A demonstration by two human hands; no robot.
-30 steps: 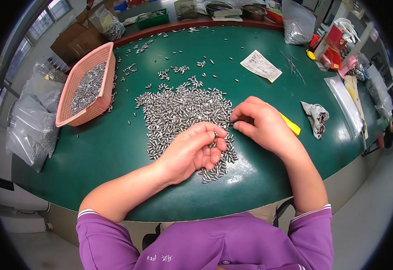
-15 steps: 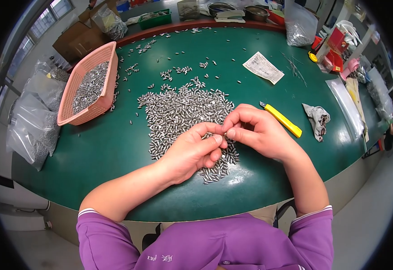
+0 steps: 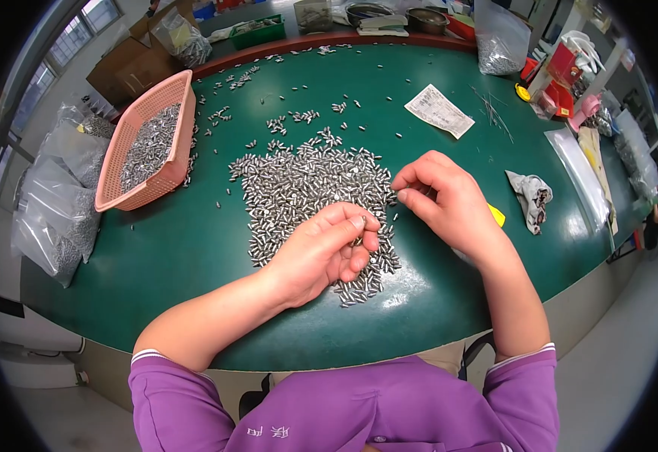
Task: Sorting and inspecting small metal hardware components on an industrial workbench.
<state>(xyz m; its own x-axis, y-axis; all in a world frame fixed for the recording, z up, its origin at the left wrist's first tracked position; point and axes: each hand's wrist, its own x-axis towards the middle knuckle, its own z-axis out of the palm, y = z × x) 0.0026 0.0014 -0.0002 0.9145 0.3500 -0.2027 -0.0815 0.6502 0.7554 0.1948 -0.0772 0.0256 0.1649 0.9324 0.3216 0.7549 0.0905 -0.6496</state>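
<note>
Small silver bullet-shaped metal pieces (image 3: 306, 173) lie in a dense pile on the green table (image 3: 268, 339). Over the lower right of this pile, my left hand (image 3: 321, 248) is closed, its thumb and forefinger pinching one small metal piece (image 3: 363, 219). The other fingers curl into the palm. My right hand (image 3: 445, 203) is at the pile's right edge, apart from the left. Its thumb and forefinger come together in a loose pinch beside a few loose pieces; what is between the tips is too small to make out. A yellow utility knife (image 3: 497, 216) is mostly hidden behind this hand.
A pink plastic basket (image 3: 186, 135) of similar pieces stands at the left, beside filled clear bags (image 3: 61, 218). Toward the right lie a printed paper slip (image 3: 439, 111), thin wires (image 3: 494, 113), a crumpled cloth (image 3: 529, 200) and flat plastic bags (image 3: 577, 177). Scattered pieces lie farther back.
My right hand has drawn away from the left hand, up and to the right, and now covers most of the yellow knife. The left hand has stayed nearly in place.
</note>
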